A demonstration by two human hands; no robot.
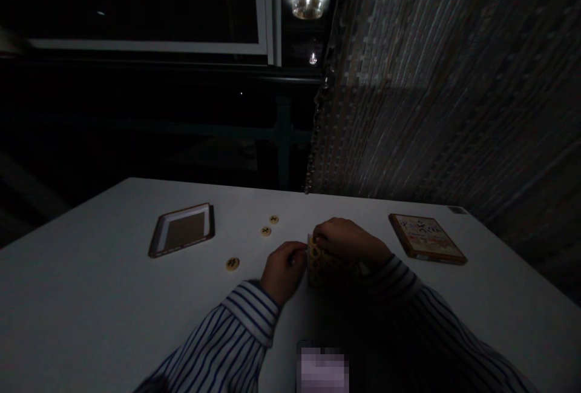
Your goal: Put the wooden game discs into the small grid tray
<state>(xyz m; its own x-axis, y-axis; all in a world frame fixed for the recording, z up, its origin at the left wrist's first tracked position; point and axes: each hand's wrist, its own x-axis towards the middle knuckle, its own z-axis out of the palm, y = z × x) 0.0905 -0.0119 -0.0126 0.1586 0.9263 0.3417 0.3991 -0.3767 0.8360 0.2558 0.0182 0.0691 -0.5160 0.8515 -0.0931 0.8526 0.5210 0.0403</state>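
Observation:
A tray of round, yellowish game pieces with dark marks lies in front of me, much of it in shadow and under my right hand. At its left edge, my left hand is closed, with thumb and index finger pinching the clear rim. From above, my right hand reaches over the tray with bent fingers, pinching a game piece at the far left corner. Three loose discs lie to the left: a near game piece, a middle game piece and a far game piece.
An open, shallow box half lies at the left of the white table. On the right is a printed box lid. A phone-like device with a blurred screen is at the near edge. A string curtain hangs behind.

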